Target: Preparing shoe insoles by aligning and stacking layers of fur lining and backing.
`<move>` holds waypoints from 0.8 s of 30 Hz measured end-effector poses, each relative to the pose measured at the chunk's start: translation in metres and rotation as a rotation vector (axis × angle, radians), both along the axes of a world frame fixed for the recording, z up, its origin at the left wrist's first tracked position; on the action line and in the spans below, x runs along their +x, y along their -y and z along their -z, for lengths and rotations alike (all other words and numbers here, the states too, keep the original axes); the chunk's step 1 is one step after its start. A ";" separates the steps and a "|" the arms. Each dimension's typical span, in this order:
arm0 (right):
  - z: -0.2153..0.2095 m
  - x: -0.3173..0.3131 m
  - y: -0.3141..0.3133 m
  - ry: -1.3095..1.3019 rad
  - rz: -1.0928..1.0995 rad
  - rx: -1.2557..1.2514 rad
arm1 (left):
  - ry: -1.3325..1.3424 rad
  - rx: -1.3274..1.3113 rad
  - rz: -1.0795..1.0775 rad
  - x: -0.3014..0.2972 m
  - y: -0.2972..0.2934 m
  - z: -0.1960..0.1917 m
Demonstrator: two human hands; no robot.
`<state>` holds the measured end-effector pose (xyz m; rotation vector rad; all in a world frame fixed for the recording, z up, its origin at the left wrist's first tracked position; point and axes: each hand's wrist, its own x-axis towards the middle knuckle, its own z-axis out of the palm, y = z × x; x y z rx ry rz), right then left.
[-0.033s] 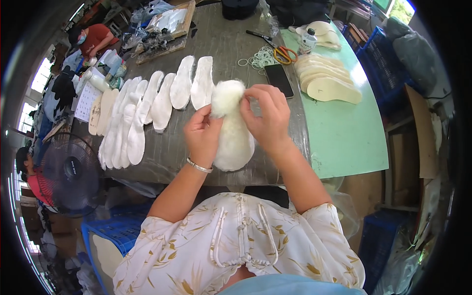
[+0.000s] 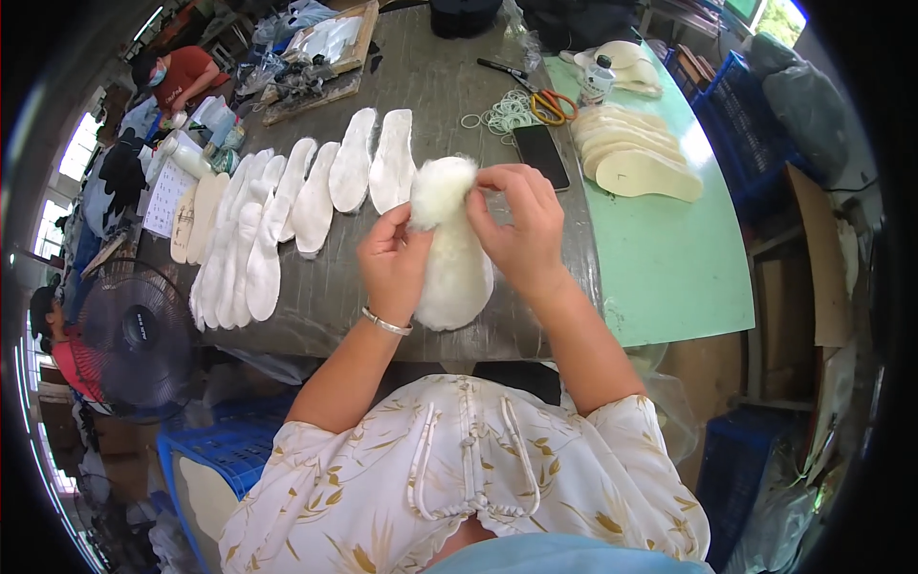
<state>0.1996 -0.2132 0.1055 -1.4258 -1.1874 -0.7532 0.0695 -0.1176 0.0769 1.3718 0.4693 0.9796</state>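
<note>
A fluffy, cream-white fleece insole [image 2: 454, 282] lies on the dark table in front of me, its toe and heel ends lengthwise away from me. My left hand [image 2: 395, 263] is closed, pinching the insole's left edge near its narrower middle. On the far right edge, the thumb and fingers of my right hand [image 2: 521, 225] pinch the fleece at the upper end. The far part of the pile looks thicker and bunched. A pair of flat white insoles [image 2: 391, 161] rests just beyond my left hand.
More white insoles [image 2: 263, 273] overlap in a row at left. Right of my hands are a black phone [image 2: 542, 156], orange-handled scissors [image 2: 550, 107], pale rubber bands [image 2: 507, 117], a bottle [image 2: 597, 81] and stacked cream insoles [image 2: 648, 175] on a green board [image 2: 660, 277]. A fan [image 2: 139, 325] stands left.
</note>
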 end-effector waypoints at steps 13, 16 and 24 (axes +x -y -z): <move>-0.003 -0.001 0.000 0.196 -0.027 -0.126 | -0.341 -0.030 0.484 0.017 -0.060 -0.111; 0.001 0.002 -0.011 0.197 -0.034 -0.114 | -0.816 0.557 0.632 0.029 -0.072 -0.137; 0.002 -0.002 -0.019 0.372 -0.071 -0.067 | -0.840 0.585 0.615 0.033 -0.082 -0.126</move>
